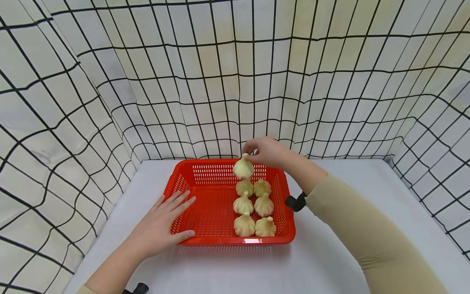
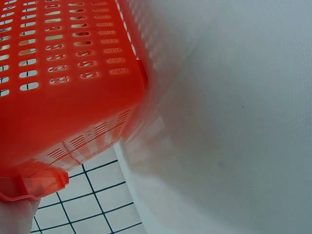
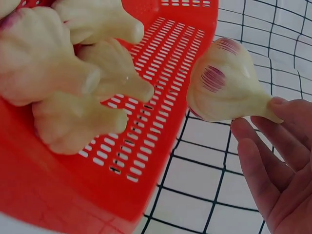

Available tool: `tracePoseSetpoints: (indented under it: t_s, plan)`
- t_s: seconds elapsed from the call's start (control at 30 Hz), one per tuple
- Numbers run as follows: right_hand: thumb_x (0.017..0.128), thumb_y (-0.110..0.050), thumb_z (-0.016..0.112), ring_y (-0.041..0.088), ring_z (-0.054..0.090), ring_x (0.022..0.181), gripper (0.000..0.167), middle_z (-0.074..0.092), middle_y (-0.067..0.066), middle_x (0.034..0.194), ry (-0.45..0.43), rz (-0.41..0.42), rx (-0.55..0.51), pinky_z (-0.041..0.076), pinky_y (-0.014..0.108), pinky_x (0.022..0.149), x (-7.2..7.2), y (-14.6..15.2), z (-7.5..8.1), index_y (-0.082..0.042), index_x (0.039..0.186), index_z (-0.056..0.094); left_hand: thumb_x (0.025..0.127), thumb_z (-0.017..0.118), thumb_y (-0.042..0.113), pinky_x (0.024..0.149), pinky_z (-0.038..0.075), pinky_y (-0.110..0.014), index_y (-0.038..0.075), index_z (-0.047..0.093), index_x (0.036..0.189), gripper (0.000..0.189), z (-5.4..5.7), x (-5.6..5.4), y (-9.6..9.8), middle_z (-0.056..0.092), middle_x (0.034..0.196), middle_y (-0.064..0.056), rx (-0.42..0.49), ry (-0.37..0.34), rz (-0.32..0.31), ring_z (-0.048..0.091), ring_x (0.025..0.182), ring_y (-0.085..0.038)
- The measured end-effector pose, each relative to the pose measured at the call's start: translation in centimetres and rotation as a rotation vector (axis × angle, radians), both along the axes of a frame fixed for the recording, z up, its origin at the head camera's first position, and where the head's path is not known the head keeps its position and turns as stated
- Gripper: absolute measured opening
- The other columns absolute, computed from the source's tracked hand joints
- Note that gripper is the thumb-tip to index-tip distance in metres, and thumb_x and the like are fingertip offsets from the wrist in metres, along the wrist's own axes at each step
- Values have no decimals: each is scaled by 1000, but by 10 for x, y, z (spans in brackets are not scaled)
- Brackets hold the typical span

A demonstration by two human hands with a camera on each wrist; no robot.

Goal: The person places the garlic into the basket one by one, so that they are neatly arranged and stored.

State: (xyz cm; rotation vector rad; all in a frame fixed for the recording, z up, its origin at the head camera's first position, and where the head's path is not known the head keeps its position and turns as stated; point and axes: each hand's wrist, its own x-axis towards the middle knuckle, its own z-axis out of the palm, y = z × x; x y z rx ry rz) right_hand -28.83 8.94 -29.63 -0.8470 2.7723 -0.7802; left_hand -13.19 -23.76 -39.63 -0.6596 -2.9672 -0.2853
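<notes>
A garlic bulb [image 1: 243, 168] hangs by its stem from my right hand [image 1: 267, 152], pinched between thumb and fingers over the far side of a red basket [image 1: 231, 241]. In the right wrist view the held garlic bulb [image 3: 219, 83] shows purple streaks, and the hand [image 3: 282, 161] grips its stem. Several more garlic bulbs [image 1: 264, 205] stand in two columns in the basket's right half. My left hand [image 1: 161, 220] rests with spread fingers on the basket's left rim. In the left wrist view, only the basket's perforated outer wall [image 2: 73, 107] and a bit of hand show.
The basket stands on a white-covered table [image 1: 330, 245]. Behind and on both sides rise white sheets with a black grid net [image 1: 205, 81]. A black strap piece [image 1: 295, 202] sits at the right wrist, beside the basket's right rim.
</notes>
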Motion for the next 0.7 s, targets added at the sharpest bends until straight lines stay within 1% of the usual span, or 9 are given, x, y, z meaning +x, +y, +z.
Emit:
tracePoseSetpoints:
  t_s: [0.2,0.3,0.4,0.47,0.57,0.7]
  plan:
    - [96,-23,66,15,62,104,13,70,-3,105,37,90,52,51,34,91,-4,-22,-6,-18,107,71,83,67,63,122,4,-50,25,37,155,86,1,0,1,26,162,0,0,-8,5,27,147,-31]
    - [96,-22,66,15,62,103,13,70,-3,106,56,121,87,51,33,91,-6,-34,-10,-17,106,70,84,67,63,121,6,-52,25,37,155,86,1,0,1,27,162,0,0,-7,5,27,147,-31]
    - [96,-24,66,14,62,105,14,70,-3,108,64,138,125,50,34,92,-7,-44,-14,-17,108,69,84,67,63,121,6,-52,25,38,155,86,0,-1,0,27,162,-1,-1,-2,2,26,147,-31]
    - [97,-24,65,14,62,106,15,70,-3,108,64,150,139,49,34,93,-8,-51,-16,-17,109,70,84,67,62,122,4,-50,24,38,154,86,0,-1,0,27,162,-1,1,-2,1,26,147,-31]
    - [96,-22,66,15,62,105,15,69,-2,108,69,164,150,50,33,92,-8,-59,-19,-16,110,70,84,67,62,122,2,-48,23,38,154,86,-1,-1,-1,28,162,-2,1,0,-1,26,147,-31]
    - [96,-20,66,15,61,102,14,68,-1,108,59,170,157,50,32,89,-7,-67,-24,-14,108,69,84,67,62,122,1,-47,24,38,154,85,-1,-1,0,28,162,-2,-4,-1,2,26,148,-30]
